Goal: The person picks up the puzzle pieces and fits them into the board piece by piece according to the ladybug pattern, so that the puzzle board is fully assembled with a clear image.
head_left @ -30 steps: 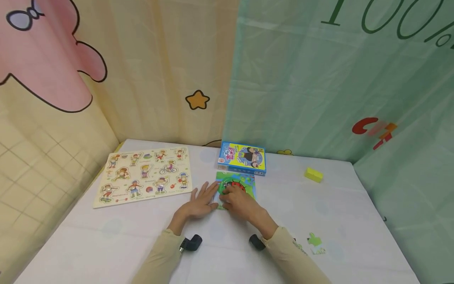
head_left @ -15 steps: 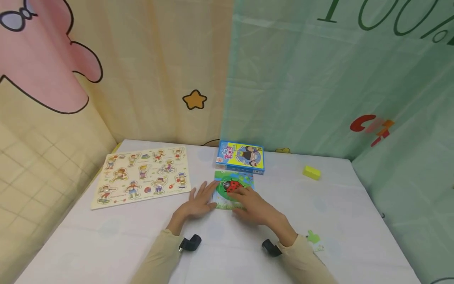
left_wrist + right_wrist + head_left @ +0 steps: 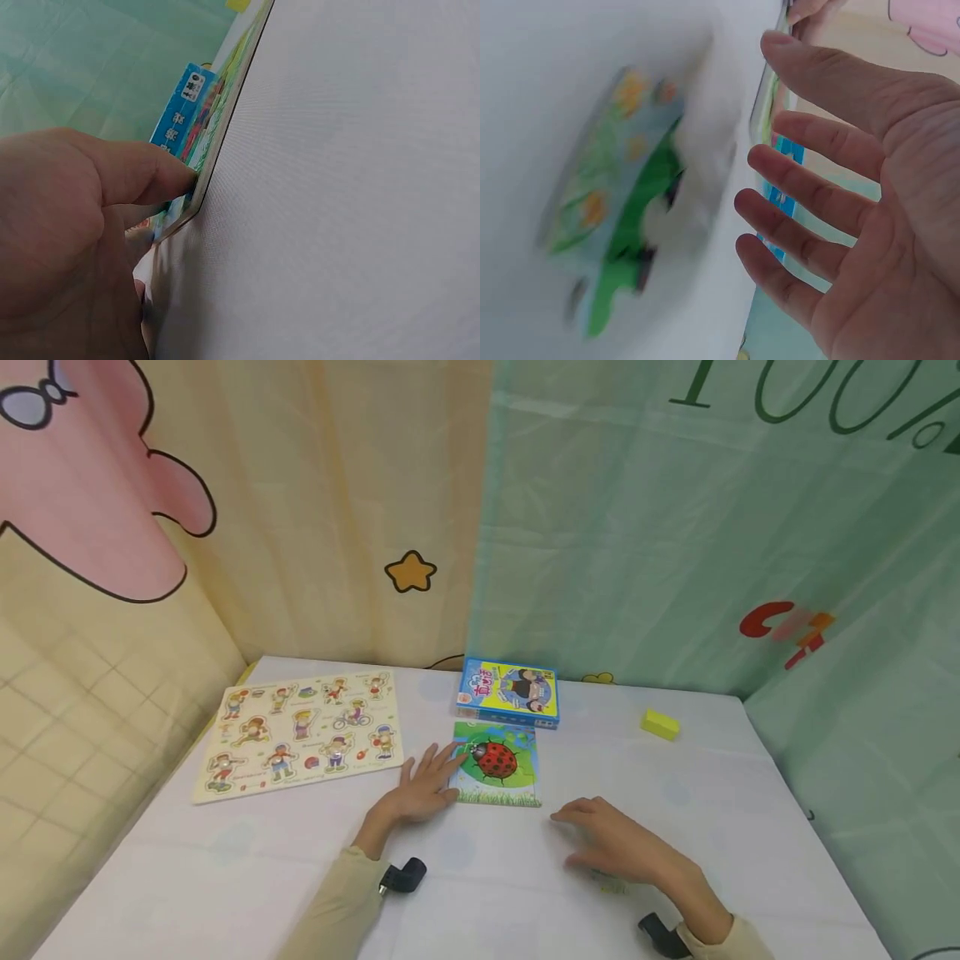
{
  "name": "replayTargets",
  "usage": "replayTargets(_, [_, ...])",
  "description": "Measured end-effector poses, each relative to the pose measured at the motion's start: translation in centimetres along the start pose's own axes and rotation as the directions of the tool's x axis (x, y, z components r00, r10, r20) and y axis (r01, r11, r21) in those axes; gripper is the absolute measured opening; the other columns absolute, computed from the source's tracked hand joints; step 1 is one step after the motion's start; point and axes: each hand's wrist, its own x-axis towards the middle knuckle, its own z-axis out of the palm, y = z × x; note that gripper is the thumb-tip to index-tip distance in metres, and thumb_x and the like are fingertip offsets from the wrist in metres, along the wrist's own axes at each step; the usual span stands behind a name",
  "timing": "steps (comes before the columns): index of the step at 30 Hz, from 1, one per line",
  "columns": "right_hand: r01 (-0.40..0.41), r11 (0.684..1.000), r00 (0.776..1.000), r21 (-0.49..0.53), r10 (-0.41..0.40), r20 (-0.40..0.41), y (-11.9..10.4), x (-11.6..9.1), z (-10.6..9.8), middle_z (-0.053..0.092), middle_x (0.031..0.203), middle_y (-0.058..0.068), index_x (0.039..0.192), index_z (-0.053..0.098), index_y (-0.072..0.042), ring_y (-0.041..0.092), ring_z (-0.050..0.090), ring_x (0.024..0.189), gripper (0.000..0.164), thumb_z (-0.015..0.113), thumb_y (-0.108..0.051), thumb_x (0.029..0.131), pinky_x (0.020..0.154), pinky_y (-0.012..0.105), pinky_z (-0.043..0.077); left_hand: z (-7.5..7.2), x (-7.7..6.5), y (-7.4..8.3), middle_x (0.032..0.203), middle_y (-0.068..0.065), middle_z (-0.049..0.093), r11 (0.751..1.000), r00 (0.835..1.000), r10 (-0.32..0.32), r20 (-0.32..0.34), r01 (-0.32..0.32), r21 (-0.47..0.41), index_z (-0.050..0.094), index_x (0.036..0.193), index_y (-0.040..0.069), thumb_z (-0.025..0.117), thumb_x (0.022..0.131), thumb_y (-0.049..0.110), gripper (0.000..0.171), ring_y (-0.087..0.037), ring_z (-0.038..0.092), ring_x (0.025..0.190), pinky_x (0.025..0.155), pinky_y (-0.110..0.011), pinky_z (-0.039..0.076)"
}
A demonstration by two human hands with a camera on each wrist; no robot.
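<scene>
A square ladybug jigsaw puzzle (image 3: pixel 517 781) lies flat in the middle of the white table. My left hand (image 3: pixel 414 789) rests at its left side, fingers spread and touching its edge; in the left wrist view the thumb (image 3: pixel 161 174) meets the puzzle's rim. To the right of the puzzle, my right hand (image 3: pixel 618 843) hovers over the table, holding nothing, with its fingers loosely extended. Below that hand lie loose jigsaw pieces (image 3: pixel 611 885), mostly hidden in the head view. The right wrist view shows these pieces (image 3: pixel 619 180), blurred, in green and pale blue with orange spots.
A blue and yellow box (image 3: pixel 510 693) stands right behind the puzzle. At the left lies a wooden peg board (image 3: pixel 318 722) with sports figures. A yellow block (image 3: pixel 660 724) sits at the back right. Printed curtains (image 3: pixel 637 527) close off the table's back and sides.
My right hand has left the puzzle's surface and moved right and towards me, uncovering the ladybug picture. The left hand has stayed at the puzzle's left edge.
</scene>
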Motion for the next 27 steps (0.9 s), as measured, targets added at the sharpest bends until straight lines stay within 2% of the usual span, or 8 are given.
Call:
replayTargets(6, [-0.080,0.996,0.997,0.037,0.080,0.016,1.2,-3.0,0.0,0.059,0.133,0.000,0.134,0.063,-0.017,0.025,0.055,0.122,0.060,0.077,-0.047,0.084,0.100,0.047,0.051,0.0,-0.3,0.2,0.169,-0.013,0.010,1.000,1.000,-0.012,-0.006,0.012,-0.008,0.029,0.158,0.006,0.047,0.101,0.016,0.060,-0.041,-0.004,0.155,0.119,-0.068,-0.007])
replayTargets(10, [-0.111,0.994,0.994,0.017,0.111,0.005,1.7,-4.4,0.3,0.059,0.132,-0.002,0.133,0.064,-0.018,0.025,0.056,0.122,0.064,0.077,-0.054,0.082,0.100,0.046,0.051,0.0,-0.3,0.2,0.169,-0.013,0.010,1.000,1.000,-0.013,-0.006,0.013,-0.001,0.029,0.158,0.006,0.047,0.102,0.016,0.060,-0.041,-0.003,0.155,0.119,-0.068,-0.006])
replayTargets(15, [-0.111,0.994,0.994,0.006,0.111,-0.020,2.0,-5.4,0.7,0.060,0.131,-0.002,0.131,0.065,-0.019,0.026,0.058,0.120,0.061,0.079,-0.050,0.080,0.099,0.047,0.051,0.0,-0.3,0.3,0.169,-0.013,0.011,1.000,1.000,-0.009,-0.010,0.009,0.002,0.029,0.158,0.006,0.047,0.102,0.017,0.059,-0.041,-0.003,0.155,0.119,-0.068,-0.006])
replayTargets(21, [-0.092,0.996,0.995,0.011,0.092,-0.039,2.1,-5.9,1.0,0.062,0.129,-0.001,0.129,0.066,-0.019,0.026,0.060,0.117,0.056,0.084,-0.036,0.079,0.097,0.049,0.051,0.0,-0.3,0.2,0.169,-0.013,0.010,1.000,1.000,-0.005,-0.007,0.005,0.000,0.029,0.158,0.006,0.047,0.102,0.017,0.060,-0.041,-0.003,0.155,0.118,-0.068,-0.006])
replayTargets(27, [-0.060,0.998,0.995,0.022,0.061,-0.081,2.4,-6.2,1.2,0.065,0.126,-0.005,0.125,0.068,-0.020,0.023,0.062,0.115,0.048,0.082,-0.032,0.081,0.098,0.044,0.053,0.1,-0.2,0.1,0.169,-0.012,0.010,1.000,1.000,-0.008,0.002,0.008,-0.001,0.028,0.158,0.007,0.047,0.102,0.017,0.060,-0.040,-0.005,0.155,0.119,-0.067,-0.007])
